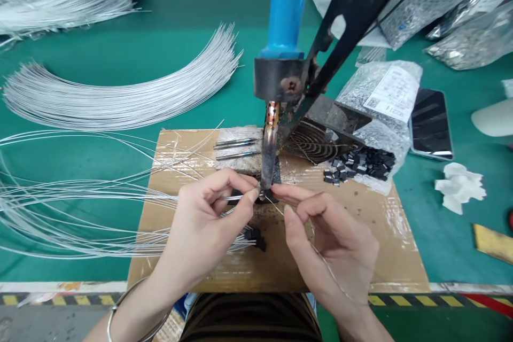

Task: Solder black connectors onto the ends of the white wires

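Observation:
My left hand is closed in a pinch on a thin white wire, its fingertips right beside the tip of a soldering iron. The iron has a blue handle and points down from a black bracket. On the other side, my right hand pinches a thin strand of solder wire, which runs up to the tip and trails back across the palm. What lies directly under the tip is small and mostly hidden by fingers. Below my left hand, several white wires end in black connectors.
A cardboard sheet covers the work spot. A wire bundle lies behind left, with loose wires nearer. Black connector pieces, a coiled iron stand, plastic bags and a phone are at right.

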### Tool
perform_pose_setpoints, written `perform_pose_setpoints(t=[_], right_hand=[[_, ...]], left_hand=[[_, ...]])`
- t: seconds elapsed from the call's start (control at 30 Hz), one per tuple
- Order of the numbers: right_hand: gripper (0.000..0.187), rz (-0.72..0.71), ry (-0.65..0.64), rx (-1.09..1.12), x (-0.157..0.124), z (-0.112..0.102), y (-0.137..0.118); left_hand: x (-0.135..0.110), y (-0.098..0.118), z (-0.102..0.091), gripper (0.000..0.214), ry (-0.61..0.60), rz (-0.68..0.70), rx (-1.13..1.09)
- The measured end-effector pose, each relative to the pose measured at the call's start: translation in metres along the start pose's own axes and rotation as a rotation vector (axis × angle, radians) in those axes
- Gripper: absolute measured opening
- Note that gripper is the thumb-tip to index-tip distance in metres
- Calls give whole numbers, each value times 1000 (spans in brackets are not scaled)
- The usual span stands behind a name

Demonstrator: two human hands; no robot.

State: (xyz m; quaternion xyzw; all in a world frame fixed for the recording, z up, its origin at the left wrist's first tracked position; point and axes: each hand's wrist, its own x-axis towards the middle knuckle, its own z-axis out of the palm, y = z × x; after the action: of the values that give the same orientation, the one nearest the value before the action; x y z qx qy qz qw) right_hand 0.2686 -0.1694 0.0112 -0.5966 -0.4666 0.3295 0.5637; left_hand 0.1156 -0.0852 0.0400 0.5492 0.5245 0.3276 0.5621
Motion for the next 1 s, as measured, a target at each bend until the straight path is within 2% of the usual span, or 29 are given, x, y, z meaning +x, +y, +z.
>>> perform_pose_setpoints(t=[0.53, 0.73, 1.0], right_hand=[[22, -6, 15, -7, -1, 1, 1], [22, -14, -31, -25, 0, -2, -1], [21, -9, 13, -11, -2, 2, 4]], left_hand=[[-3, -1, 0, 13, 8, 13, 2], [-4, 0, 1, 11, 14, 9, 17], [-3, -6, 0, 11, 21, 23, 20]])
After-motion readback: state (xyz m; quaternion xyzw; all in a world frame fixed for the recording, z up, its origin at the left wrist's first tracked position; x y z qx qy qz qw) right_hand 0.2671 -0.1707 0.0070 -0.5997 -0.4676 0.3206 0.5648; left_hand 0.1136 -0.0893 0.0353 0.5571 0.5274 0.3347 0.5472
